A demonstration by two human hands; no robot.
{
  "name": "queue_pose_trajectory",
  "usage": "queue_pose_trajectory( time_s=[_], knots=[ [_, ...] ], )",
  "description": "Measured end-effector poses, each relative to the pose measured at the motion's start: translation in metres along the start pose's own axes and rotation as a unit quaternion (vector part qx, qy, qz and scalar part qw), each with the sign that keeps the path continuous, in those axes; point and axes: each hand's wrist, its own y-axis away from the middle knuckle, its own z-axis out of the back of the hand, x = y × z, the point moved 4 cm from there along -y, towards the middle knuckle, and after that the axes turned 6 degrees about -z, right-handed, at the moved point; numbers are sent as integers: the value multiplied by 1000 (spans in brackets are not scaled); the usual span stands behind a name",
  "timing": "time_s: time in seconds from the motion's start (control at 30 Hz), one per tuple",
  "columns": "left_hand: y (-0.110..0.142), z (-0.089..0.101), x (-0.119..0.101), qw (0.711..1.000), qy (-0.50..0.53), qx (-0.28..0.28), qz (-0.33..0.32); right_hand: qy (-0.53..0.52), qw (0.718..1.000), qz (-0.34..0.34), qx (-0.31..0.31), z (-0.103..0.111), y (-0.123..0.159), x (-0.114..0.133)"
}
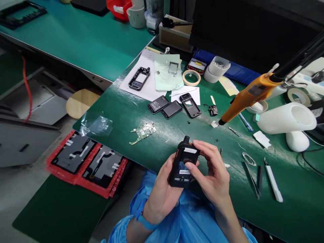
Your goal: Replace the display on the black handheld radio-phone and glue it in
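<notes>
A black handheld radio-style phone with an orange side strip point(182, 165) is held upright over the green table's point(126, 111) near edge. My left hand point(162, 192) is wrapped round its left side and bottom. My right hand point(211, 172) grips its right edge, thumb pressed on the open back. A green circuit board point(143, 132) lies on the mat to the left. Farther back lie a battery point(158, 104), a black phone part point(171, 109) and an empty back shell point(190, 105).
An orange electric screwdriver point(249, 98) hangs over the right of the mat. Tweezers point(251, 179) and a white tool point(273, 180) lie at right. Tape roll point(191, 78), white cups point(286, 118), a phone frame point(139, 78) on paper. Red trays point(86, 163) sit below left.
</notes>
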Motion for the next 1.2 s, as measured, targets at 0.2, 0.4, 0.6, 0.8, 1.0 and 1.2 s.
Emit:
queue_pose_trajectory(
  time_s=[0.2,0.4,0.6,0.8,1.0,1.2],
  knots=[
    [-2,1,-6,999,-28,-19,-37,-9,1000,-18,-22,-1,3,5],
    [-7,-5,-13,991,-49,-16,-126,-4,994,-47,-98,-5,13,13],
    [-7,-5,-11,980,-64,-45,-181,-30,994,-61,-85,-19,12,19],
    [-5,-8,-11,979,-66,-6,-192,-49,991,-81,-91,-21,10,21],
    [-7,-4,-9,974,-82,-16,-209,-64,990,-87,-90,-21,5,22],
    [-7,-5,-8,974,-91,-13,-207,-55,992,-70,-86,-17,2,25]
  ],
)
